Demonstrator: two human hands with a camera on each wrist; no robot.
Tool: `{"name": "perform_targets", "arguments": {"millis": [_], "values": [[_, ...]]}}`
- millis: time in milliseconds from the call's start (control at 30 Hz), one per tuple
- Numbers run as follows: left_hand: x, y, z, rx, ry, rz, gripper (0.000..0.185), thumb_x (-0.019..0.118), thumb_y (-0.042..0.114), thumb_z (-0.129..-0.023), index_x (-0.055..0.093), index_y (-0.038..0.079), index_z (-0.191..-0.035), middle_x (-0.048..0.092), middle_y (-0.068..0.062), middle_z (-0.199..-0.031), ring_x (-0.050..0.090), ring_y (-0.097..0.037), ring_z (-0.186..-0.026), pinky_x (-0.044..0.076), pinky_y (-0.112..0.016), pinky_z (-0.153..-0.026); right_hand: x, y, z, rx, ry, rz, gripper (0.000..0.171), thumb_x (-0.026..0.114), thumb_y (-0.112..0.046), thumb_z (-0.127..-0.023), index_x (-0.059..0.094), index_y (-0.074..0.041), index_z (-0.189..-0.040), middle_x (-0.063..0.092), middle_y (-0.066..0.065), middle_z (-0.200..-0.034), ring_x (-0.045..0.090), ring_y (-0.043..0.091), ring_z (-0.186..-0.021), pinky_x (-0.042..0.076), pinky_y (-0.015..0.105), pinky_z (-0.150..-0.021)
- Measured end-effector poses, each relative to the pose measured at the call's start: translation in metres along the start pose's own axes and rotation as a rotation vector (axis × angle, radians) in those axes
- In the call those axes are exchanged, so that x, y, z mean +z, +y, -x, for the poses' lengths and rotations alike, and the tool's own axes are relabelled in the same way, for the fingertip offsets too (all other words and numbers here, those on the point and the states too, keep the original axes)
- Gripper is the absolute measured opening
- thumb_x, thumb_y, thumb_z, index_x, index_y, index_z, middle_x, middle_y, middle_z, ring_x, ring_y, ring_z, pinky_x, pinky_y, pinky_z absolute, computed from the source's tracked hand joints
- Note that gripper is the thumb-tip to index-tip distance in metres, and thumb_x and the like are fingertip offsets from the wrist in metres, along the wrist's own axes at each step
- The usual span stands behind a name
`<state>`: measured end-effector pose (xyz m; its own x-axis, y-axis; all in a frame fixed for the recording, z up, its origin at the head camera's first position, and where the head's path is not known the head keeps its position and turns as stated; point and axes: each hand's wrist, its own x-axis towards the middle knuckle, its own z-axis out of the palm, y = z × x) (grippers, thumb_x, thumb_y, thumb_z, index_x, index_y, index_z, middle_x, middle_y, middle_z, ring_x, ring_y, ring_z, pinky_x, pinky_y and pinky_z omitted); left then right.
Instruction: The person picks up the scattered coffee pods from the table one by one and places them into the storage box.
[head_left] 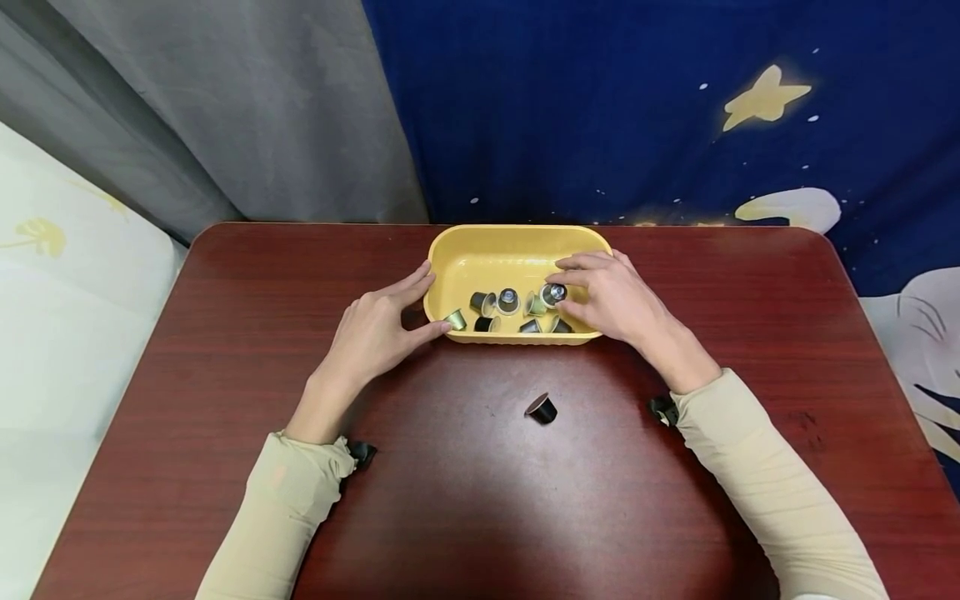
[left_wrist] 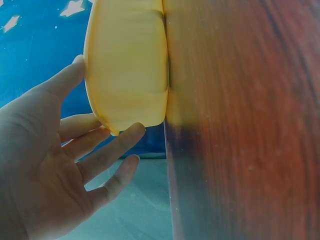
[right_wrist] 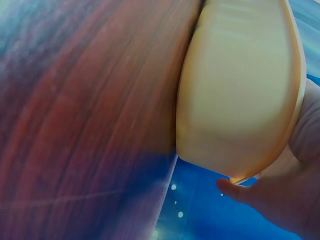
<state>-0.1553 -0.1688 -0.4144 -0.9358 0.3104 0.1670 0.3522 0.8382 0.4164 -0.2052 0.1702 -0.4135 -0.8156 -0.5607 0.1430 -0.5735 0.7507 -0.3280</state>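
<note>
A yellow plastic basin [head_left: 517, 339] stands near the table's far edge, with several coffee capsules inside, dark, silver and green. My left hand [head_left: 371, 329] is at its left end, fingers spread along the outside and thumb tip on the front rim, beside a pale green capsule [head_left: 456, 320]. Over the basin's right end, my right hand [head_left: 618, 296] pinches a silver-and-dark coffee capsule [head_left: 553, 294] between thumb and fingers. One right finger [right_wrist: 232, 189] shows outside the rim in the right wrist view. A black coffee capsule [head_left: 542, 409] lies on its side in front of the basin.
The reddish-brown wooden table [head_left: 465, 500] stretches to both sides and toward me. Behind it hang a grey curtain [head_left: 262, 108] and a dark blue cloth [head_left: 585, 108] with stars. Dark straps with small devices sit on both wrists.
</note>
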Motion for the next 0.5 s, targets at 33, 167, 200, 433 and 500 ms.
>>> {"name": "perform_targets", "arguments": {"millis": [33,167,200,433,500], "values": [[0.0,-0.0003,0.0002,-0.001,-0.001,0.001,0.077,0.068,0.063,-0.084,0.051,0.021,-0.146,0.04,0.015,-0.153,0.06,-0.028,-0.12,0.052,-0.05,-0.076,0.0003,0.0001,0.0,0.0,0.005,0.0,0.039,0.079,-0.025,-0.083,0.074,-0.017,-0.121,0.062,0.007,-0.134,0.05,0.027,-0.13,0.031,0.059,-0.102],[0.0004,-0.0009,0.0003,0.001,-0.007,0.004,0.076,0.068,0.062,-0.085,0.051,0.021,-0.147,0.04,0.014,-0.154,0.061,-0.029,-0.119,0.052,-0.05,-0.074,0.0018,0.0012,0.0001,0.004,0.017,-0.009,0.037,0.078,-0.022,-0.084,0.074,-0.017,-0.12,0.062,0.009,-0.134,0.049,0.029,-0.131,0.036,0.058,-0.1],[0.0005,-0.001,0.0003,0.0,-0.007,0.004,0.076,0.068,0.062,-0.085,0.051,0.021,-0.147,0.04,0.014,-0.154,0.061,-0.029,-0.118,0.052,-0.05,-0.074,0.0021,0.0014,0.0002,0.006,0.016,-0.01,0.037,0.078,-0.022,-0.084,0.074,-0.017,-0.12,0.062,0.009,-0.135,0.048,0.03,-0.132,0.036,0.058,-0.101],[-0.0001,0.0003,0.0005,-0.008,-0.005,-0.002,0.077,0.068,0.063,-0.084,0.051,0.022,-0.147,0.039,0.016,-0.154,0.061,-0.028,-0.12,0.052,-0.048,-0.075,0.0018,0.0023,-0.0003,-0.001,0.012,0.005,0.037,0.078,-0.018,-0.084,0.073,-0.011,-0.12,0.059,0.015,-0.137,0.043,0.036,-0.137,0.033,0.058,-0.11],[0.0002,0.0001,0.0001,-0.007,-0.007,-0.006,0.077,0.068,0.064,-0.084,0.051,0.022,-0.147,0.039,0.016,-0.154,0.06,-0.028,-0.12,0.052,-0.048,-0.075,0.0018,0.0023,-0.0002,-0.01,0.022,0.008,0.036,0.078,-0.016,-0.083,0.074,-0.009,-0.119,0.06,0.018,-0.136,0.044,0.037,-0.136,0.034,0.055,-0.11]]}}
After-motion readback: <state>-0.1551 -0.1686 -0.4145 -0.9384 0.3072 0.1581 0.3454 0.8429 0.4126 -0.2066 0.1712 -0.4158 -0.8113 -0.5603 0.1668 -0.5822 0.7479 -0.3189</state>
